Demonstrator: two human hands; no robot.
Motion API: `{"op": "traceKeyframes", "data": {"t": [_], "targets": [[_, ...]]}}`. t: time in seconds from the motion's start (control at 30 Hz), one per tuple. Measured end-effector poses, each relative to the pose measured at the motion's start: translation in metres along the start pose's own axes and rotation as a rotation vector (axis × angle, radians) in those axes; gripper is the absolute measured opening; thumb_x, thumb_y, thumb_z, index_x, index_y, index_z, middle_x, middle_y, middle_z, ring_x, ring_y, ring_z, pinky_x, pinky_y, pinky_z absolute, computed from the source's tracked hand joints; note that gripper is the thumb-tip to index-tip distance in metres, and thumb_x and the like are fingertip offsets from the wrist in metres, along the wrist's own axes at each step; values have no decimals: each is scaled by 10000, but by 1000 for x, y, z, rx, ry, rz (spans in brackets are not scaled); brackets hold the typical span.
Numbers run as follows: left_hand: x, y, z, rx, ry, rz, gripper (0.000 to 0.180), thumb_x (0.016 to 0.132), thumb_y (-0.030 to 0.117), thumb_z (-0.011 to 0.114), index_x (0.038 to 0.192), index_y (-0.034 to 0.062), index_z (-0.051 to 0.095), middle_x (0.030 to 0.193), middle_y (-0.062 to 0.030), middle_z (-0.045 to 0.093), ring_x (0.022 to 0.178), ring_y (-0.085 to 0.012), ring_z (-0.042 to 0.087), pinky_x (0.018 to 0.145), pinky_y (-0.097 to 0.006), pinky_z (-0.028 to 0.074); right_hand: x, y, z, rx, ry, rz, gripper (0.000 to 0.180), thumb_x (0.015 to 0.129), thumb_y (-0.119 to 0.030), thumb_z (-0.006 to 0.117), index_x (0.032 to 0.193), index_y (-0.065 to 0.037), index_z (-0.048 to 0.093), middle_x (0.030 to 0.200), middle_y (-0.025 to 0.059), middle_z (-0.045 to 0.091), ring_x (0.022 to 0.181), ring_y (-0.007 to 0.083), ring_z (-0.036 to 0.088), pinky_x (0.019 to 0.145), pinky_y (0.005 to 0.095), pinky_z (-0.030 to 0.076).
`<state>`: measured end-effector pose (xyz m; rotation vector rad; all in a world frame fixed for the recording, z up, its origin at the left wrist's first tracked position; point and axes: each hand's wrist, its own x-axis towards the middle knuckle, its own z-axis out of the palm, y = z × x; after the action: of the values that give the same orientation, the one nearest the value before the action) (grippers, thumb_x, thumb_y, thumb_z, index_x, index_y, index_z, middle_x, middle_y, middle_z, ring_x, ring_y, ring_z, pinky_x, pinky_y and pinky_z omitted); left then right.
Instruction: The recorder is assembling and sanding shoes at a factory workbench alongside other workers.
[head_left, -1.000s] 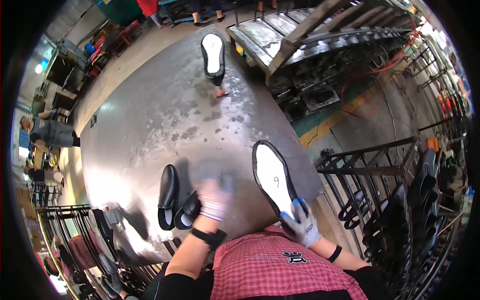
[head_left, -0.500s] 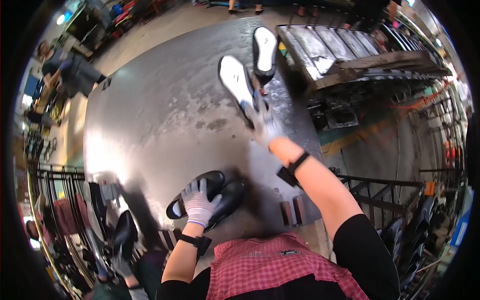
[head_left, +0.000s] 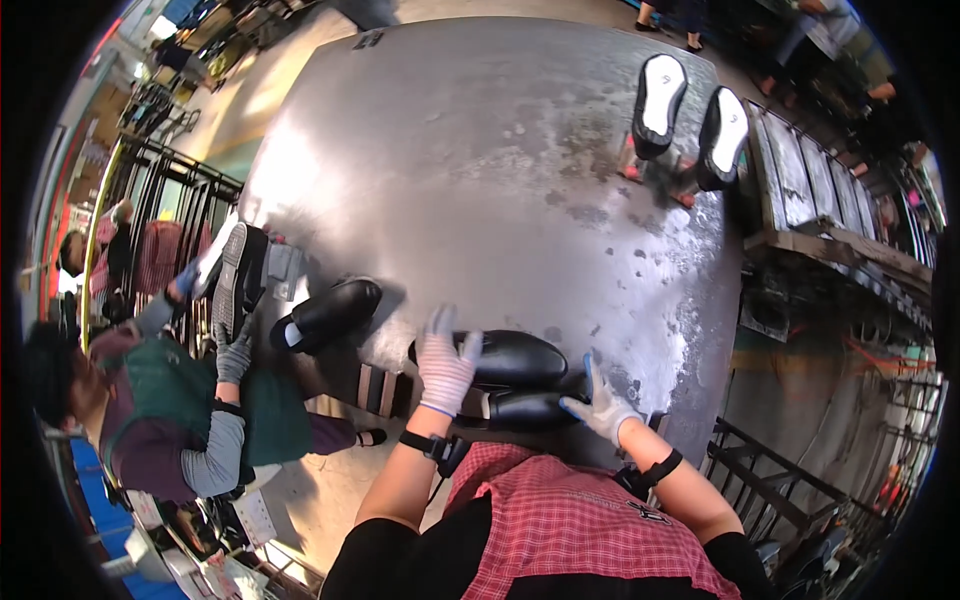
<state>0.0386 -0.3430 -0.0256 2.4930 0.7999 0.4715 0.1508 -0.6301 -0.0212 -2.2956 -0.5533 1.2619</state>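
Observation:
Two black shoes lie side by side at the table's near edge, toes to the right: a farther shoe (head_left: 525, 358) and a nearer shoe (head_left: 530, 409). Over the farther one's back end rests my left hand (head_left: 445, 365) in a striped pale glove, fingers stretched out and thumb apart. At the nearer one's toe is my right hand (head_left: 607, 405), also gloved, with thumb and fingers spread; whether it touches the toe I cannot tell. Toward the far right, a white-bottomed shoe (head_left: 660, 100) and a second white-bottomed shoe (head_left: 723, 138) stand bottoms up on reddish supports.
A grey metal table (head_left: 420, 180) spans the middle. On its left edge lies another black shoe (head_left: 335, 312). Beside it a co-worker (head_left: 165, 410) in green holds a shoe with a patterned sole (head_left: 238, 280). A metal rack (head_left: 820, 190) adjoins the table at right.
My view has swung left. My right hand has come back from the white-bottomed shoes to the near pair. The near pair has turned from slanting to lying crosswise.

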Motion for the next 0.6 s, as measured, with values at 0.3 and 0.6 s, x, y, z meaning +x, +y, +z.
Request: {"op": "traceKeyframes", "data": {"t": [0.3,0.6], "targets": [[151,-152,-33,-968,688,-707,644,888,280,774,1427,41,513,1275,-146,619,1172,-267,582,1081,-395,421,-15,16,-15,-227,-75,-200,857,926,-514,663,1568,-55,331,1602,230,329,1485,417,313,1222,460,306],[269,-108,1,-1903,404,-507,704,809,535,750,1362,146,555,1315,-104,578,1233,-319,532,1057,-532,455,-73,86,-41,-149,127,-38,725,907,-328,697,1524,-75,413,1471,241,493,1357,427,474,1140,467,400]]}}
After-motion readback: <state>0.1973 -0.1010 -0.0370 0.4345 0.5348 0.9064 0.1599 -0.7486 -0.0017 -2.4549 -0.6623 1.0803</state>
